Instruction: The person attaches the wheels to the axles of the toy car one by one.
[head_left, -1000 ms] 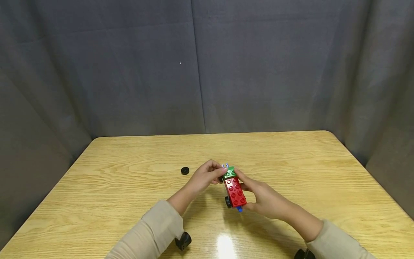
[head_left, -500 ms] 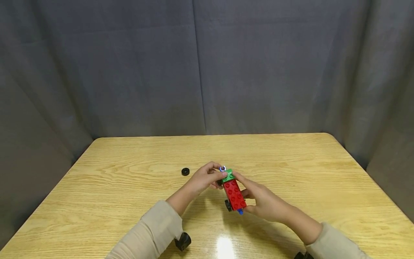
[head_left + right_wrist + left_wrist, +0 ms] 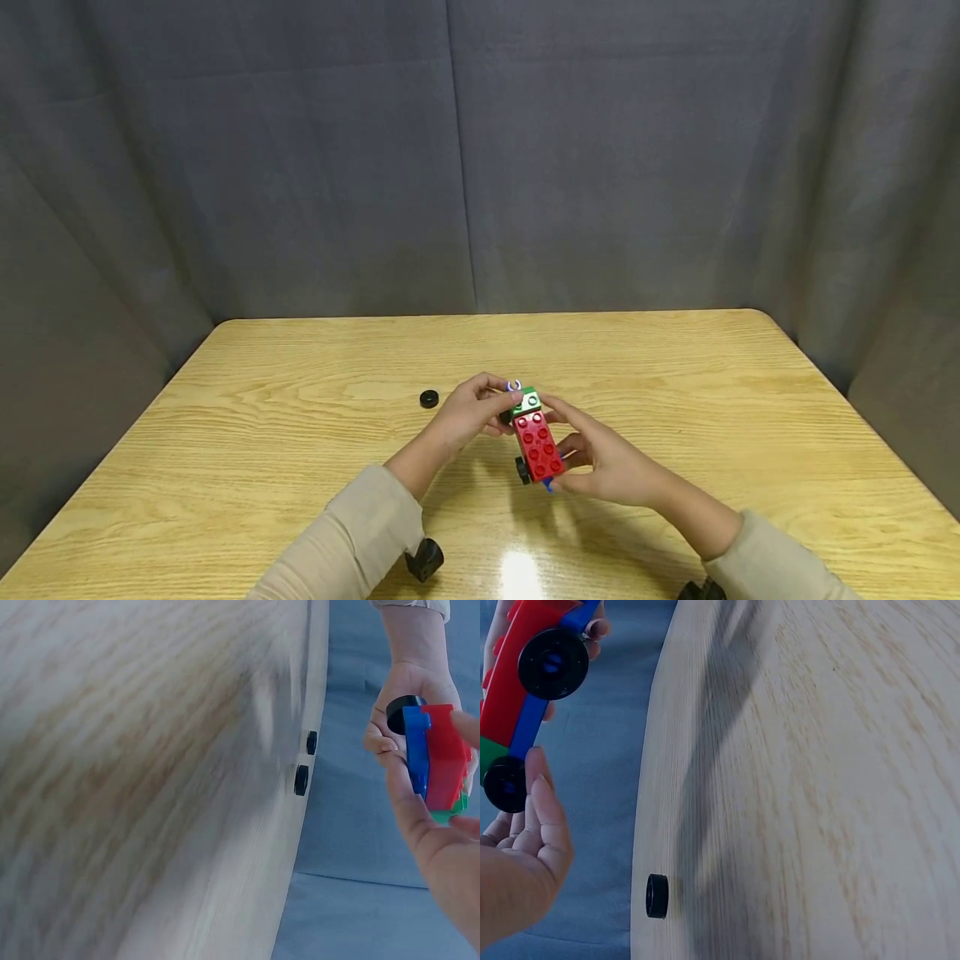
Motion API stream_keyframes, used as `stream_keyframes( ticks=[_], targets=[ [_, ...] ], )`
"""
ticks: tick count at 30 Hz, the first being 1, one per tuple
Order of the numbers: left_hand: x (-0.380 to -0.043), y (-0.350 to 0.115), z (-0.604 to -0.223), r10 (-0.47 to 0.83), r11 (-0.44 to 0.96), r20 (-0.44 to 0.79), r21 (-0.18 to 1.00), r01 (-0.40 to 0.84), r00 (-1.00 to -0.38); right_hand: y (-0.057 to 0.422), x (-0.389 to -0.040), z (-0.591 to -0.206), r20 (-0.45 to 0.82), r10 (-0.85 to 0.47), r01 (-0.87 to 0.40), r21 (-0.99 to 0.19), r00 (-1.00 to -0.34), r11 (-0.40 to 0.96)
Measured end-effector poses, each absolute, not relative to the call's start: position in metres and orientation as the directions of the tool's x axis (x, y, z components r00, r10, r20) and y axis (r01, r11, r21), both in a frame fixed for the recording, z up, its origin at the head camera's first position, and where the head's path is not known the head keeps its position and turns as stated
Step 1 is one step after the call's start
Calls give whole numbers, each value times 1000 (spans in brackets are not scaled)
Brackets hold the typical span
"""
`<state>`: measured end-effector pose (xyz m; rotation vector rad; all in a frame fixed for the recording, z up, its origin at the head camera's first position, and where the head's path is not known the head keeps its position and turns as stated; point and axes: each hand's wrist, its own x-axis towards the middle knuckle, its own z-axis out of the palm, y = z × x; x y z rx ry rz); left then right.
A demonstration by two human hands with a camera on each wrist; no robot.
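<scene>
A toy car built of bricks is held above the table between both hands. It has a studded red block, a green brick at the far end and a blue base. Two black wheels sit on the side seen in the left wrist view: a rear wheel and a front wheel. My left hand pinches the green end near the front wheel, thumb on top. My right hand grips the car's right side and near end with thumb and fingers. Those fingers partly hide that side.
A loose black wheel lies on the wooden table, left of my left hand. The right wrist view shows two loose wheels, a nearer one and a farther one. A grey curtain hangs behind the table.
The toy car has shifted slightly to the left and its tilt has changed a little. My right fingers have shifted slightly on its side. Both hands keep their hold.
</scene>
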<state>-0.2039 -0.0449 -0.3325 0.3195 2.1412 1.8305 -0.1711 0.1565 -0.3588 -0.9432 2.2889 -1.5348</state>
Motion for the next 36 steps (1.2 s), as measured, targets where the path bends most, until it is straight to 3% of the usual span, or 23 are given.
stream_keyframes(
  ticks=[18, 36],
  targets=[
    [-222, -53, -363, 444, 97, -92, 994, -54, -891, 162, -174, -359, 95, -534, -251, -941, -840, 227],
    [-221, -64, -361, 450, 109, -99, 993, -56, -888, 172, -181, -354, 163, -484, -276, -946, -860, 171]
  ],
)
